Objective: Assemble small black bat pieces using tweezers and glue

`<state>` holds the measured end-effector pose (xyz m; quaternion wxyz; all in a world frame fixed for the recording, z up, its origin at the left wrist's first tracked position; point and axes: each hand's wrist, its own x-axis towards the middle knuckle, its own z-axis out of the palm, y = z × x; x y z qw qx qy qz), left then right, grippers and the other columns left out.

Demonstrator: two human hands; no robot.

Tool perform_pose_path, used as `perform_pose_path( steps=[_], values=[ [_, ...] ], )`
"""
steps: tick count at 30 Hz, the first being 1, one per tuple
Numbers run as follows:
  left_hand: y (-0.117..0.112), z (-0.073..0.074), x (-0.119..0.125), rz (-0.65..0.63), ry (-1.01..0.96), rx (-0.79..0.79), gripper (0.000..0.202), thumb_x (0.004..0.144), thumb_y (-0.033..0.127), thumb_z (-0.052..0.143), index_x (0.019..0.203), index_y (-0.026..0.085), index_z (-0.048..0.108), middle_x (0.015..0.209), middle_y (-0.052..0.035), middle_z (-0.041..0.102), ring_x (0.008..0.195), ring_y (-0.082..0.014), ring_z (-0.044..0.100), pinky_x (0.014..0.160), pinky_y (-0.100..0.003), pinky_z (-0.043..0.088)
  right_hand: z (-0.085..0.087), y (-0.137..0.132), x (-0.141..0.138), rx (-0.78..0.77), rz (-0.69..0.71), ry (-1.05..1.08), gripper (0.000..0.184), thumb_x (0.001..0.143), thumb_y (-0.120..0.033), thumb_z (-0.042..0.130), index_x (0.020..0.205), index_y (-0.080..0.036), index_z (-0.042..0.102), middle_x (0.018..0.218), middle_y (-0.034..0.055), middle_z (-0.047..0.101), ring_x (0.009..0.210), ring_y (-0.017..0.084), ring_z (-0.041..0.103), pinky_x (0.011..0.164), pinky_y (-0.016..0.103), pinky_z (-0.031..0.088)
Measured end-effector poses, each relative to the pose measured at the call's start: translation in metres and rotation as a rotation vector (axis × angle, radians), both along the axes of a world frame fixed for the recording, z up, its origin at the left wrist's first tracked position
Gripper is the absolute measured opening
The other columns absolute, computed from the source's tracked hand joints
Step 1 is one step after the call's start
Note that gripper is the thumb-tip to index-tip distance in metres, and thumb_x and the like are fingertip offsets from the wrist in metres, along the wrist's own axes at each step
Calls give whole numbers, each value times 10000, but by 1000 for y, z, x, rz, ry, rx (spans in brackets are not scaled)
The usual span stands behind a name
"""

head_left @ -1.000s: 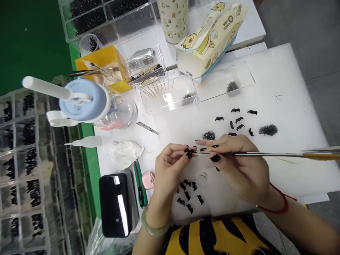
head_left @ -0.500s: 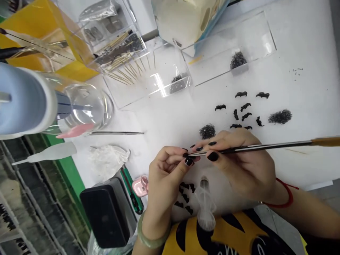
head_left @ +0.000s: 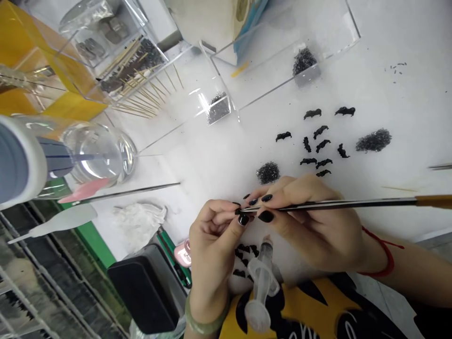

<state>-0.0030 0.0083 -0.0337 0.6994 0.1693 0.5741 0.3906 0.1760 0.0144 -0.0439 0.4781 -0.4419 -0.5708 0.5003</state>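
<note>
My left hand point(head_left: 215, 235) is pinched shut on a tiny black piece I can barely make out at its fingertips. My right hand point(head_left: 310, 221) grips a long thin metal tool point(head_left: 353, 203) with a yellowish handle end, its tip meeting the left fingertips. Below the hands lie several small black bat-shaped pieces point(head_left: 243, 248) on the white board point(head_left: 406, 103). A clear plastic syringe point(head_left: 261, 287) sticks up near my chest. More black bat-shaped pieces point(head_left: 318, 141) lie beyond my right hand, beside two piles of fine black bits point(head_left: 268, 172).
Clear acrylic trays point(head_left: 282, 56) with dark bits stand at the back, with wooden sticks point(head_left: 141, 92) to their left. A glass bowl point(head_left: 99, 155), a blue-lidded cup point(head_left: 17, 160), tweezers point(head_left: 134, 190), a crumpled tissue point(head_left: 137, 219) and a black box point(head_left: 144, 287) lie left.
The view has moved closer and lower over the hands. A clear syringe has come into view near my chest. Both hands stay pinched together at the tool's tip.
</note>
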Motion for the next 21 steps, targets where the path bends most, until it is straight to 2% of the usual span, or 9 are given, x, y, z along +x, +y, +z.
perform_pose_path(
  steps=[4,7,11,16,21],
  values=[
    [-1,1,0,13,29,-11,209,746,255,961,856,259,783,735,53,835,681,-76,784,708,-103,604,-1,0,-2,32,-12,0,224,950,-74,640,1081,-243,573,906,-4,637,794,158,702,802,354,664],
    [-2,1,0,23,48,-18,218,733,250,968,841,260,779,694,61,814,651,-79,768,670,-109,599,-1,1,-3,45,-26,0,180,961,-92,636,1056,-235,579,863,-21,607,708,128,649,754,330,652],
    [-1,2,1,17,40,-3,209,740,227,962,835,262,779,665,71,797,629,-70,756,660,-102,593,2,2,-4,20,-36,4,129,989,-127,621,1046,-230,567,878,4,632,783,157,688,711,315,632],
    [1,2,3,19,75,-7,222,736,254,965,838,254,768,672,62,798,635,-89,759,674,-131,607,3,2,-4,32,-46,-24,81,1006,-158,615,1054,-206,571,910,43,678,726,145,668,681,306,620],
    [0,0,1,10,113,30,258,707,282,983,831,231,763,731,23,831,663,-126,790,678,-164,633,1,1,-2,36,-67,-30,113,1005,-154,617,1081,-226,577,923,30,662,807,170,709,691,314,625]
  ],
)
